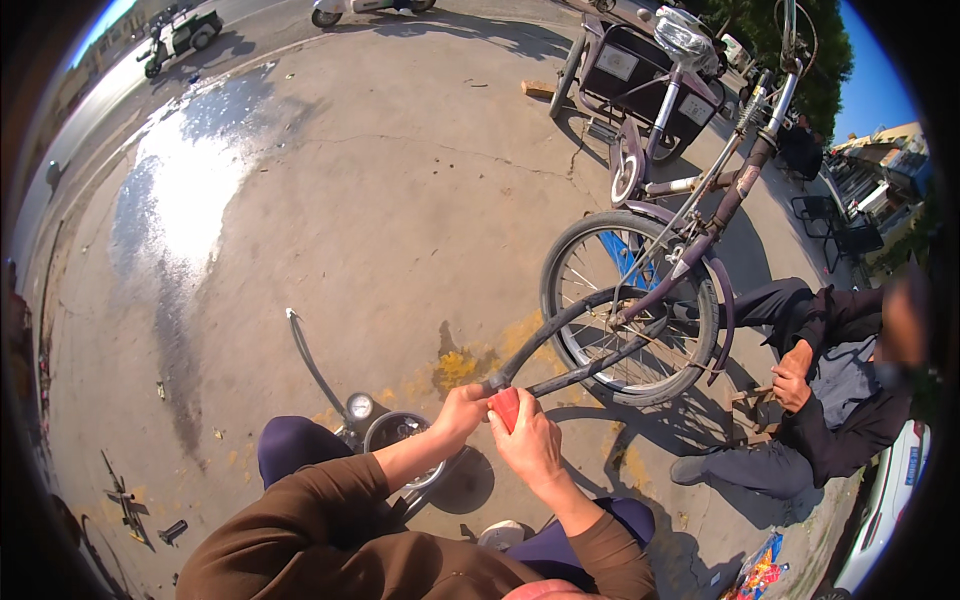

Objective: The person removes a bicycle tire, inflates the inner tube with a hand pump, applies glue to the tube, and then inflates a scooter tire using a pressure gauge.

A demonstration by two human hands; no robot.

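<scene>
A black inner tube [545,338] hangs in a loop from the front wheel [640,310] of a purple tricycle down to my hands. My left hand [460,412] is closed on the near bend of the tube, fingers pressed together. My right hand [532,448] is wrapped round a red object [506,406], its kind partly hidden by the fingers. The red object's upper end meets a dark grey piece [497,381] at the tube's bend. Both hands are close together, just in front of my knees.
A round gauge [360,405] and a metal container [397,430] stand left of my hands, with a hose [312,358] beyond. Tools [128,498] lie on the ground at left. Another person [830,400] sits at right, near the wheel. A colourful wrapper [762,568] lies at lower right.
</scene>
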